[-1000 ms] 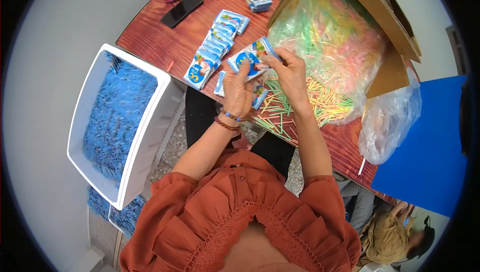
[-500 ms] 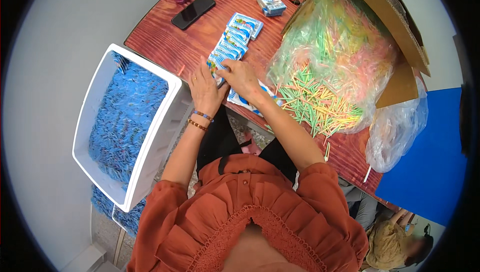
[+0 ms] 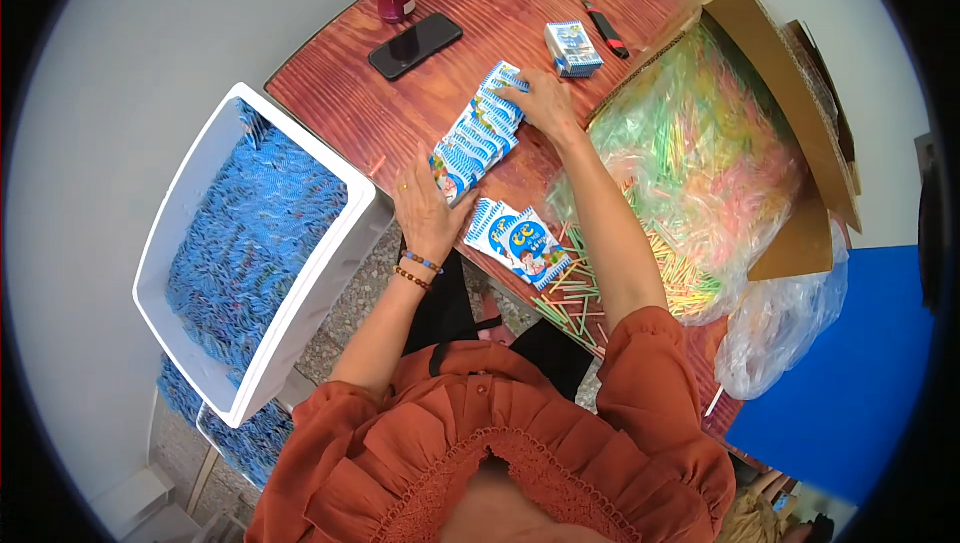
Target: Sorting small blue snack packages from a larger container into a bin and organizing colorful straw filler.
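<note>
A row of blue-and-white packets [image 3: 478, 141] is on the table [image 3: 345, 98]; the left hand [image 3: 424, 219], thumb and fingers wide apart, is at the row's near end; the right hand [image 3: 546, 107] touches its far end with bent fingers; I can't tell if they pinch.

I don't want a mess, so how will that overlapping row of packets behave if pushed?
The row of packets could slide apart, since they seem merely overlapped. Each looks flat, so probably light, and their smooth-looking surfaces may be slippery.

Bright, even light glints on the clear plastic bag [image 3: 772, 331]; fisheye rims darken to black
</note>
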